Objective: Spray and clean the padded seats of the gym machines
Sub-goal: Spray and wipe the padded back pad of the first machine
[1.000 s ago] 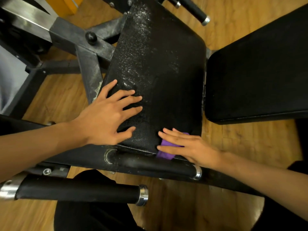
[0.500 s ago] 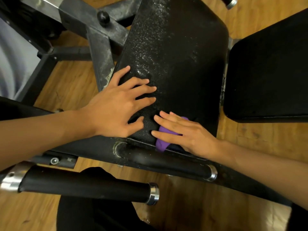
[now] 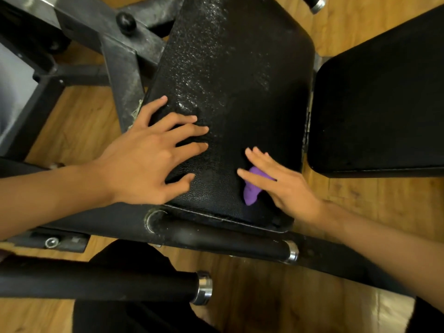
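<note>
A black padded seat [image 3: 240, 75] fills the middle of the view, its far half speckled with spray droplets. My left hand [image 3: 146, 155] lies flat on the seat's near left part with its fingers spread. My right hand [image 3: 281, 183] presses a purple cloth [image 3: 252, 188] onto the seat's near right part with straight fingers. Most of the cloth is hidden under that palm. A second black pad [image 3: 384, 97] lies to the right of the seat.
Grey steel frame bars [image 3: 120, 49] with a black knob [image 3: 126, 21] run at the upper left. Two black foam-covered handles with chrome ends [image 3: 292, 254] [image 3: 204, 287] cross below the seat. Wooden floor [image 3: 360, 203] surrounds the machine. My dark-clad legs show at the bottom.
My right hand has slid the purple cloth rightward and slightly up the seat. My left hand stays flat in the same place on the pad.
</note>
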`<state>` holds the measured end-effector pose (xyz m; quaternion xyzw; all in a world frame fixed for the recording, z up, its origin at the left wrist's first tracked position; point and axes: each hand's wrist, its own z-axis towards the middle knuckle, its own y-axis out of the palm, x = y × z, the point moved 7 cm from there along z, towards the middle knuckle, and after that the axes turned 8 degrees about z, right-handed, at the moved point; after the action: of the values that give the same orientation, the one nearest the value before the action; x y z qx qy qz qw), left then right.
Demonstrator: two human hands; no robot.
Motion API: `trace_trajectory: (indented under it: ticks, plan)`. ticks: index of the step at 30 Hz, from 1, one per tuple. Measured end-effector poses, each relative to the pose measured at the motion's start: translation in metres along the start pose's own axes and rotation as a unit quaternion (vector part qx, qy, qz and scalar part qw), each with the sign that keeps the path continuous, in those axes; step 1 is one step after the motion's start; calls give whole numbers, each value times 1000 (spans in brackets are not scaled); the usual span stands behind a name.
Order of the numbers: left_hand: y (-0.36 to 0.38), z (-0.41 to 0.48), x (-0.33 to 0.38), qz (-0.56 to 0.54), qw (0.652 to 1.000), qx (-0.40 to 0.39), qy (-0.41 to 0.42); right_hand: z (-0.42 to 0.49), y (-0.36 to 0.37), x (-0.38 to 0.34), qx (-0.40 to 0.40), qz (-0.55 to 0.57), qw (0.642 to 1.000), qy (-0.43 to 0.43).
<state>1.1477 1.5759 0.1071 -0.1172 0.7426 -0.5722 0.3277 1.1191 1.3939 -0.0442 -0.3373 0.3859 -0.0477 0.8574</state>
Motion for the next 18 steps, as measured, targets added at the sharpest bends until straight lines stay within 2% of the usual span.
trace_trajectory:
  ticks: [2,4,7,10,14,16,18]
  plan:
    - [0,0,0,5,1000,-5,-1,26,-8,13,48,18,998,29]
    - [0,-1,0,12,1000,-7,-1,60,-21,39,111,22,989,98]
    - [0,-1,2,13,1000,-13,-2,107,-44,80,188,13,959,214]
    - [-1,-1,1,14,999,-29,-7,119,-52,89,231,24,929,288]
    - [-1,-3,0,28,998,-43,-19,78,-25,43,252,19,926,281]
    - [1,-3,0,41,998,-50,-17,42,-11,13,221,44,944,242]
    - [2,-3,1,51,997,-55,-13,6,0,-15,150,65,970,182]
